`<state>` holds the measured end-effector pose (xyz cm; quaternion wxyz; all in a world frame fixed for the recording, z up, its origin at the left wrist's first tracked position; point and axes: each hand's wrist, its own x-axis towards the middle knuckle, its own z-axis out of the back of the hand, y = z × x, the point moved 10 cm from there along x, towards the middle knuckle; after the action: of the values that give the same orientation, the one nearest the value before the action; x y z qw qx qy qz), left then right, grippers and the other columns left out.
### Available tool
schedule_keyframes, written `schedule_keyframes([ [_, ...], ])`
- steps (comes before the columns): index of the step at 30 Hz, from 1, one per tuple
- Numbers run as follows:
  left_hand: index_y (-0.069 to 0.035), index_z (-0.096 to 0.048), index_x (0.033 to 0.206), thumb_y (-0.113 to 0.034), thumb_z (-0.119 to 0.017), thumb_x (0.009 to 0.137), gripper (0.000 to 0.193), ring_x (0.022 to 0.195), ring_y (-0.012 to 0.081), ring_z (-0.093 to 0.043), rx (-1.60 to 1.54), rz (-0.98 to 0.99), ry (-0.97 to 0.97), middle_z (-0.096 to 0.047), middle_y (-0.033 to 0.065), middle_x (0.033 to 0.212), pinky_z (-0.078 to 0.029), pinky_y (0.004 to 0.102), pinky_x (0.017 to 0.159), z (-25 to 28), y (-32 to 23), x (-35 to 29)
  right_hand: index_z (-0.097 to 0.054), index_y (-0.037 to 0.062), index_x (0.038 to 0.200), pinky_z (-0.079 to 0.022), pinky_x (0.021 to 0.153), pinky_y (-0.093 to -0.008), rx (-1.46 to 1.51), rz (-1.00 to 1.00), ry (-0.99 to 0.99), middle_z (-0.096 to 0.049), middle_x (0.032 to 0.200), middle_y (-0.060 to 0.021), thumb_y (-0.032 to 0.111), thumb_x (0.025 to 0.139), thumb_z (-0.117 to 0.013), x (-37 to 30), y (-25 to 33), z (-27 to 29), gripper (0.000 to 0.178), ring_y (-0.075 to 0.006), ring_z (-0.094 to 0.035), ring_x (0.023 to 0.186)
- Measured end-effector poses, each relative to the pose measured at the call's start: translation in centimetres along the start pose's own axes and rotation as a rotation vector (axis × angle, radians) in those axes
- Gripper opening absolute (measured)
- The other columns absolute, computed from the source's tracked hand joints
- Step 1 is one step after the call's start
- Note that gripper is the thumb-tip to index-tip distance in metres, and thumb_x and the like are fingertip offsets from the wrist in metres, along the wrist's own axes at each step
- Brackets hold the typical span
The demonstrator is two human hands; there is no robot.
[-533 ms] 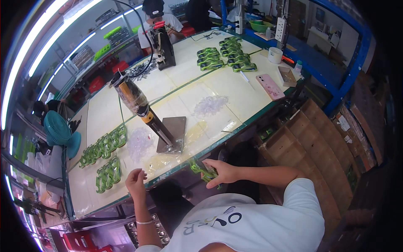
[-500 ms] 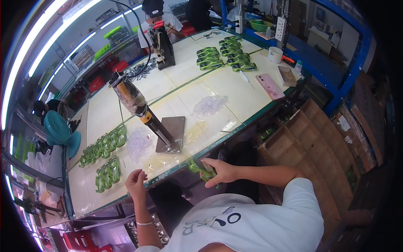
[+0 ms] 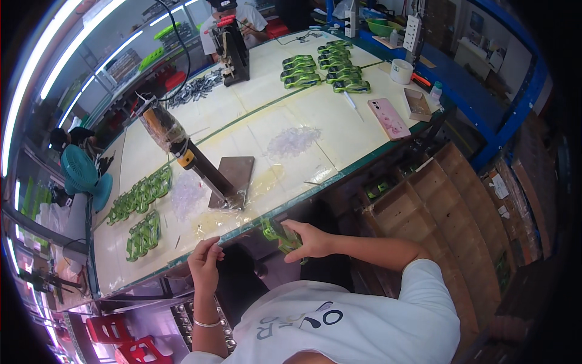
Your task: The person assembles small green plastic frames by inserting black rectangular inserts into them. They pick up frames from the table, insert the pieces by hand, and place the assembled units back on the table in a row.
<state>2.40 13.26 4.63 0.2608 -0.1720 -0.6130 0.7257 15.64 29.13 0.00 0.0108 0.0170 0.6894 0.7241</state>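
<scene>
My right hand (image 3: 310, 241) is closed round a green plastic toy car body (image 3: 280, 235), just off the near edge of the table. To its left, my left hand (image 3: 205, 259) is raised near that edge with thumb and fingertips pinched together; whatever lies between them is too small to make out. Beyond the hands stands a black upright tool (image 3: 206, 173) with its top wrapped in clear film, its lower end on a brown metal plate (image 3: 237, 176). Small clear plastic pieces (image 3: 294, 141) are heaped right of the plate, and another pale heap (image 3: 189, 195) lies left of it.
Rows of green car bodies sit at the left (image 3: 143, 236) and far right (image 3: 298, 71). A pink phone (image 3: 389, 119) and a small open box (image 3: 417, 104) are near the right edge. A wooden compartment tray (image 3: 451, 221) stands beside me at right. A teal fan (image 3: 86, 176) is left.
The view has shifted, so the table's things sit farther left. My left hand has come closer to the right hand, which still holds the green car body.
</scene>
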Motion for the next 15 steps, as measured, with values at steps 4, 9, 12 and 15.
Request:
schedule_keyframes([
  [4, 0.002, -0.058, 0.091, -0.007, -0.05, 0.083, 0.014, 0.064, 0.0073, -0.05, -0.058, -0.005, 0.062, -0.052, 0.0014, 0.072, -0.042, 0.0189, 0.059, -2.0, -0.7, -0.6, -0.038, 0.0015, 0.115, -0.04, 0.078, -0.0262, 0.004, 0.011, 0.005, -0.053, 0.095, -0.0063, 0.015, 0.061, -0.074, -0.2, -0.1, 0.2, 0.066, -0.0125, -0.049, 0.087],
  [9, 0.001, -0.055, 0.09, -0.007, -0.05, 0.084, 0.012, 0.066, 0.008, -0.051, -0.162, 0.02, 0.105, -0.054, 0.003, 0.074, -0.043, 0.02, 0.06, -4.2, -1.3, -1.8, -0.038, 0.0026, 0.114, -0.041, 0.077, -0.0256, -0.013, 0.012, 0.008, -0.052, 0.091, -0.0038, 0.012, 0.062, -0.073, -0.1, -0.5, 0.0, 0.064, -0.0106, -0.049, 0.084],
  [12, 0.001, -0.053, 0.089, -0.007, -0.051, 0.083, 0.01, 0.066, 0.0086, -0.052, -0.2, 0.03, 0.127, -0.055, 0.0039, 0.075, -0.044, 0.0204, 0.06, -5.3, -1.4, -2.1, -0.038, 0.0025, 0.114, -0.041, 0.078, -0.0261, -0.023, 0.02, 0.031, -0.053, 0.092, -0.0043, 0.012, 0.062, -0.074, -0.2, -0.2, -0.2, 0.064, -0.0108, -0.05, 0.085],
  [15, 0.001, -0.053, 0.089, -0.006, -0.052, 0.083, 0.009, 0.066, 0.009, -0.053, -0.227, 0.042, 0.161, -0.055, 0.0044, 0.075, -0.044, 0.0205, 0.06, -6.4, -1.4, -2.5, -0.04, -0.0008, 0.111, -0.041, 0.078, -0.0279, -0.002, 0.016, 0.001, -0.055, 0.094, -0.0122, 0.019, 0.061, -0.073, -0.4, 0.0, 0.0, 0.063, -0.0169, -0.053, 0.086],
])
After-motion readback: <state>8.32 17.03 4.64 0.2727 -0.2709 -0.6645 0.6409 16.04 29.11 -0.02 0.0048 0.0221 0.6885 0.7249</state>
